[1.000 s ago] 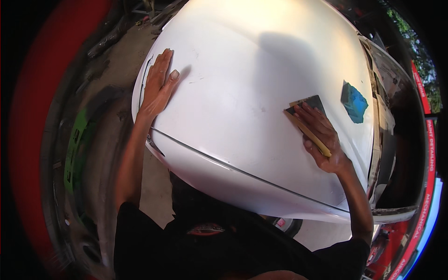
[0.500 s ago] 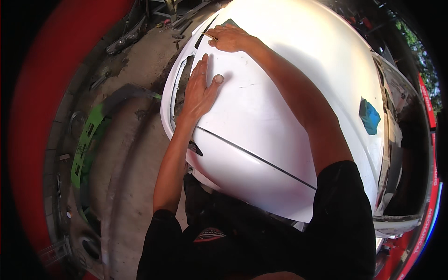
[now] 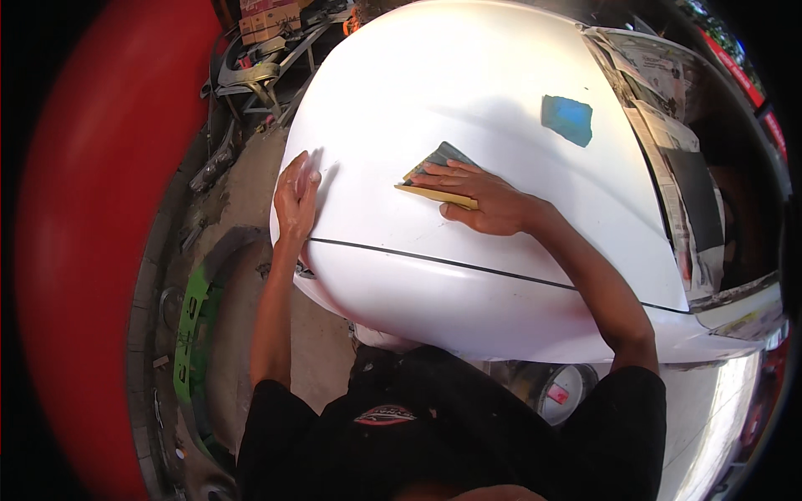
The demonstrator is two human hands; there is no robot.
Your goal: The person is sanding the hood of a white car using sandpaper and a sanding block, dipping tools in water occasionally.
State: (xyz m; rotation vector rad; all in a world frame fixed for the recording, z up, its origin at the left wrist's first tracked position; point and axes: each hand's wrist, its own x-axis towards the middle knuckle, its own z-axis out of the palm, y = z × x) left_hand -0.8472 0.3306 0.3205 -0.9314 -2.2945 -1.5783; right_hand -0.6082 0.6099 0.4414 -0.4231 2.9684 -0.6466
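Note:
A white car hood (image 3: 376, 108) fills the middle of the head view. On it my right hand (image 3: 489, 200) lies with fingers flat over a folded sheet of sandpaper (image 3: 443, 155), dark grey on one face and tan on the other. The thumb sits at the tan flap, so the sheet is held between hand and hood. My left hand (image 3: 297, 199) rests at the hood's front edge, fingers stretched out and thumb apart, holding nothing. Farther up the hood, toward the windshield, lies a flat blue piece (image 3: 568, 119) with a darker border; its material is unclear.
Newspaper sheets (image 3: 668, 159) cover the windshield area at right. Below the hood's dark seam curves the white fender (image 3: 418, 284). A green car part (image 3: 192, 326) stands on the floor at left. Cardboard boxes (image 3: 271, 23) and metal scrap are at the upper left, beyond the front.
My right hand has come from the hood's front edge back toward me and the windshield with the sandpaper. My left hand stays by the front edge. The view has shifted.

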